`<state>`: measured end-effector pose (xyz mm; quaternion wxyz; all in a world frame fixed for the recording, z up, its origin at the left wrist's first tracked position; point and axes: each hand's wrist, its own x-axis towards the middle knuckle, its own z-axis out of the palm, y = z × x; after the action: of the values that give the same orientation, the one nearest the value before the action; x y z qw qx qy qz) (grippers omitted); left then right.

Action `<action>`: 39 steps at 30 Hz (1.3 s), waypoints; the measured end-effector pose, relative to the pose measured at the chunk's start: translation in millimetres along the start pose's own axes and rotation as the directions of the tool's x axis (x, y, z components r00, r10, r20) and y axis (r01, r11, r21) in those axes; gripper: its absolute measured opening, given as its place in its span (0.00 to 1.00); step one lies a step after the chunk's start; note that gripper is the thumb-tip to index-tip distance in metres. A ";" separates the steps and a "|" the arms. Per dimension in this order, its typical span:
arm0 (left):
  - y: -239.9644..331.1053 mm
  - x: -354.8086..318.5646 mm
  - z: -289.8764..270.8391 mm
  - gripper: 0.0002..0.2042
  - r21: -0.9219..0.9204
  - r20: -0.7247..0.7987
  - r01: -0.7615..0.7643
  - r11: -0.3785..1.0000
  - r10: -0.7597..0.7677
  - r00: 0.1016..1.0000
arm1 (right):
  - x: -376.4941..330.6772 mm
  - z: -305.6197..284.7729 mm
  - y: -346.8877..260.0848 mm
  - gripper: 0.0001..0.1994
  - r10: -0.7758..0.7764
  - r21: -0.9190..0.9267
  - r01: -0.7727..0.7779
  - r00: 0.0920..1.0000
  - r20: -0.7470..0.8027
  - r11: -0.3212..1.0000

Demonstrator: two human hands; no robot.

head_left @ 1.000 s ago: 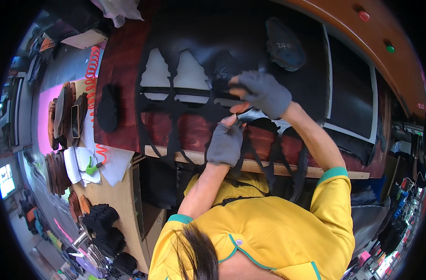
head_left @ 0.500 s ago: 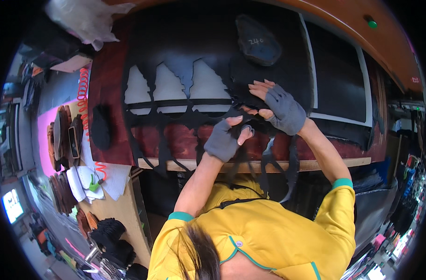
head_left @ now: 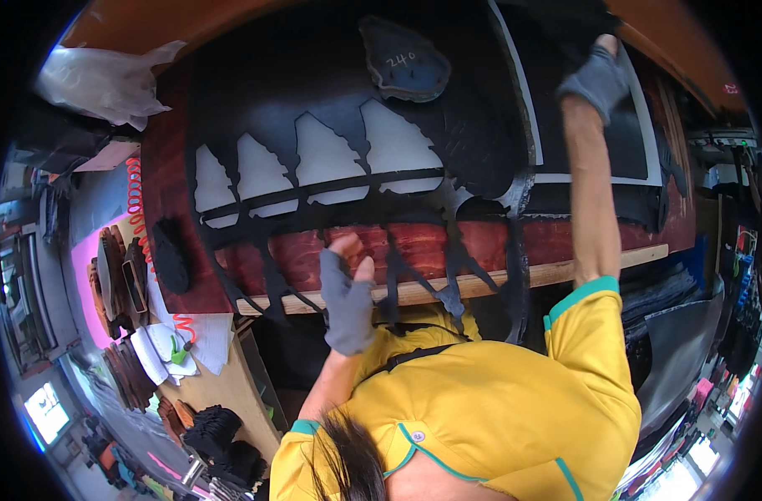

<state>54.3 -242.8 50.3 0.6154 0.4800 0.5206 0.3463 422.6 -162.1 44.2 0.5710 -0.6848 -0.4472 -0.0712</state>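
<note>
The black sheet (head_left: 264, 79) lay across the red table (head_left: 168, 142), four pale gaps (head_left: 331, 159) cut and its far part whole, left hand (head_left: 348, 301) with fingers apart, right hand (head_left: 600, 79) outstretched (its grip could not be told).

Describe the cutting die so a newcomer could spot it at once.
On the dark red board lies a black sheet with four pale cut-outs in a row. Just beyond the rightmost cut-out lies the cutting die, blue-grey with pale handwriting, unlike the plain whitish cut-outs.

Left grip (head_left: 348, 301) near black sheet (head_left: 335, 92), right grip (head_left: 598, 82) farther forward
</note>
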 end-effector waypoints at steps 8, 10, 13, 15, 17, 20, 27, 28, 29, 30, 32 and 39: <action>-56.0 20.0 83.6 0.26 -0.422 0.284 0.342 0.840 -0.236 0.929 | -73.2 -66.1 -4.3 0.21 -0.467 0.145 0.534 0.537 0.702 0.833; -63.4 29.0 87.6 0.26 -0.404 0.261 0.354 0.844 -0.265 0.928 | -83.2 -65.0 -4.2 0.21 -0.401 0.141 0.419 0.636 0.660 0.897; -61.3 30.0 83.9 0.26 -0.354 0.230 0.378 0.856 -0.312 0.922 | -91.4 -64.2 -4.9 0.28 -0.452 0.091 0.565 0.542 0.708 0.820; -56.6 25.7 85.8 0.26 -0.280 0.207 0.281 0.918 -0.228 0.951 | -96.9 -63.9 -6.8 0.31 -0.519 0.061 0.665 0.518 0.680 0.745; -50.9 14.5 90.0 0.24 -0.035 0.100 0.070 0.997 -0.067 0.993 | -100.5 -62.8 -9.1 0.34 -0.464 0.003 0.681 0.495 0.735 0.732; -43.5 14.1 90.4 0.25 0.438 0.188 -0.508 0.742 0.477 0.858 | -96.6 -59.9 -10.0 0.30 -0.478 -0.048 0.736 0.487 0.730 0.676; -60.7 43.8 89.3 0.29 0.632 0.637 -0.766 0.119 0.484 0.601 | 13.8 -63.3 38.9 0.19 0.392 -0.075 -0.388 0.918 0.053 0.919; -63.0 45.4 88.2 0.29 0.621 0.634 -0.775 0.116 0.507 0.584 | 32.8 -68.5 47.8 0.22 0.594 0.231 -0.554 0.784 -0.180 0.800; -63.4 44.3 86.0 0.29 0.636 0.633 -0.758 0.148 0.461 0.622 | 46.7 -74.8 53.8 0.24 0.743 0.540 -0.545 0.617 -0.260 0.641; -61.6 42.5 84.5 0.29 0.624 0.632 -0.763 0.168 0.467 0.619 | 54.8 -81.3 56.4 0.27 0.663 0.501 -0.470 0.670 -0.332 0.726; -50.3 38.6 84.3 0.30 0.606 0.622 -0.771 0.194 0.489 0.612 | 53.8 -91.2 51.0 0.31 0.479 0.302 -0.383 0.790 -0.383 0.873; 18.6 39.1 138.1 0.36 -0.479 0.167 -0.222 0.849 0.336 0.927 | -57.6 -44.9 -53.6 0.18 -0.361 0.082 0.360 0.838 0.410 0.929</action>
<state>198.5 -232.8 55.6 0.7118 0.4335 0.2700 0.4822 370.0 -233.6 62.9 0.4388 -0.5871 -0.6797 -0.0289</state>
